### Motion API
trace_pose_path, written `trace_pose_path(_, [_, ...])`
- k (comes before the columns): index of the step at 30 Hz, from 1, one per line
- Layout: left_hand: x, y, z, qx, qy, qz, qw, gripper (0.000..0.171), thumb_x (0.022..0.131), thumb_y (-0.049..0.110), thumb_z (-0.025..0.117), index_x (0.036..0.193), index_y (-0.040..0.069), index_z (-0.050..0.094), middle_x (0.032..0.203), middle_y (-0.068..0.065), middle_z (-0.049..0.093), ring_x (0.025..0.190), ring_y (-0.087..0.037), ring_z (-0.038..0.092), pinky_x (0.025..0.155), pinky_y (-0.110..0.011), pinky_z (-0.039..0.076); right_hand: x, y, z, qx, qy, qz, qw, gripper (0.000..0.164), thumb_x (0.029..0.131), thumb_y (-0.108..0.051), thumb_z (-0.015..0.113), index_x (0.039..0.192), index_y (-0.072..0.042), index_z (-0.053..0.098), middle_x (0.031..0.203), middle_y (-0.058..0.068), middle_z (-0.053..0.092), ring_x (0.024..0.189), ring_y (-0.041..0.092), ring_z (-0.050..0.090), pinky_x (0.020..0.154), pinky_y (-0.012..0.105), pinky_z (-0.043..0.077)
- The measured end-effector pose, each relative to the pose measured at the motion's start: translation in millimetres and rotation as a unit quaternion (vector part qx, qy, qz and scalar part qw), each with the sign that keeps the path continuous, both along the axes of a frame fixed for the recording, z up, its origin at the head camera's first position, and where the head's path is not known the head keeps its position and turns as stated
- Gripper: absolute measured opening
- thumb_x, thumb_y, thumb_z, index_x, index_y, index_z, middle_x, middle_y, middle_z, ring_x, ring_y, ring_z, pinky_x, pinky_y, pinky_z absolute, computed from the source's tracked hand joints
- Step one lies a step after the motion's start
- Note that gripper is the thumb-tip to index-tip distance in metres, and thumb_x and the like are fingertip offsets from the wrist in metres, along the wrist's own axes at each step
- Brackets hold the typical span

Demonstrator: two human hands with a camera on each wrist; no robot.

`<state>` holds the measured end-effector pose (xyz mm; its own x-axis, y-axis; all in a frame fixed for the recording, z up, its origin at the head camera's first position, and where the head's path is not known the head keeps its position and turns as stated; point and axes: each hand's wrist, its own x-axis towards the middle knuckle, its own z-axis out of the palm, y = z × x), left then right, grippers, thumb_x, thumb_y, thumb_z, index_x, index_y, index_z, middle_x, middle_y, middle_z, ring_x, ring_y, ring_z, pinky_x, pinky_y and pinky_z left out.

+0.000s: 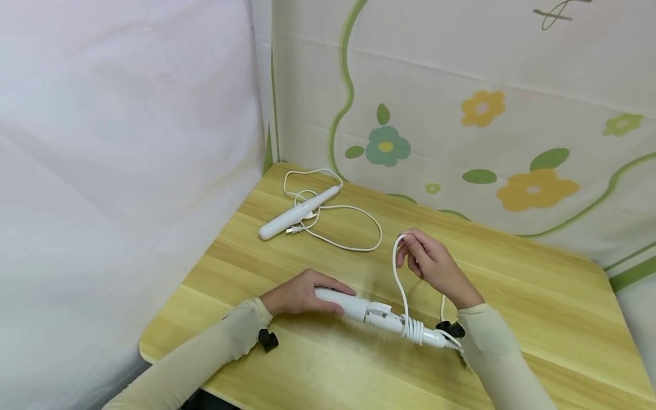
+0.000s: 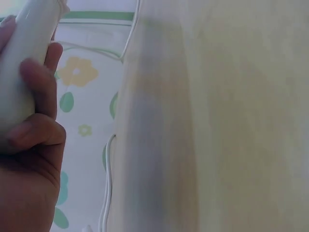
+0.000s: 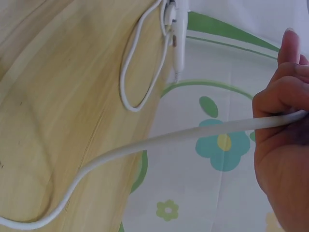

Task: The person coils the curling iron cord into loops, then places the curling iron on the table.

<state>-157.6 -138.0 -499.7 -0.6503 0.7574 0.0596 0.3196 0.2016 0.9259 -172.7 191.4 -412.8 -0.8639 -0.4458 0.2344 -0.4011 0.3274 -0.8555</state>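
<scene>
A white hair styling iron (image 1: 353, 306) is held above the near half of the table, its thick end in my left hand (image 1: 306, 293). The left wrist view shows the fingers curled round the iron's smooth white body (image 2: 26, 63). Several turns of white cord (image 1: 412, 330) wrap the iron's thinner handle. From those turns a length of the cord (image 3: 183, 137) rises to my right hand (image 1: 435, 267), which pinches it between thumb and fingers. The rest of the cord partly disappears behind the right wrist.
Farther back on the wooden table (image 1: 225, 273) lies a second white styling iron (image 1: 297, 213), with its cord (image 1: 371, 219) loosely looped and its plug (image 1: 293, 230) beside it. A flowered cloth (image 1: 435, 68) hangs behind the table, a plain white one (image 1: 128, 142) at the left.
</scene>
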Motion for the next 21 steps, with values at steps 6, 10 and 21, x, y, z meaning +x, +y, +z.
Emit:
trace_pose_path(6, [0.4,-4.7,-2.3,0.005,0.041,-0.048,0.998,0.048,0.095,0.032,0.087,0.141,0.025,0.075,0.132,0.007,0.077,0.104,-0.006,0.068,0.089,-0.025,0.056,0.5,-3.5,12.1,-0.059,-0.053,0.02,0.997,0.036,0.122,-0.021,0.032,0.107,-0.001,0.059,0.079,0.003,0.064,0.047,0.021,0.04,0.035,0.035,0.033])
trace_pose_path(10, [1.8,-3.2,1.1,-0.005,0.024,-0.059,0.998,0.048,0.094,0.034,0.089,0.139,0.032,0.074,0.133,0.015,0.074,0.107,-0.011,0.066,0.092,-0.026,0.054,4.1,-2.1,18.3,-0.138,-0.098,0.03,0.985,0.038,0.121,-0.028,0.032,0.105,-0.003,0.056,0.078,0.002,0.06,0.051,0.02,0.039,0.037,0.041,0.027])
trace_pose_path(21, [8.6,18.1,4.8,0.04,0.037,-0.082,0.9951,0.048,0.095,0.028,0.088,0.14,0.025,0.073,0.135,0.01,0.075,0.107,-0.008,0.066,0.091,-0.023,0.053,4.3,-15.3,19.9,-0.157,-0.082,0.029,0.984,0.034,0.121,-0.025,0.033,0.106,-0.006,0.057,0.085,0.006,0.066,0.052,0.018,0.043,0.037,0.037,0.034])
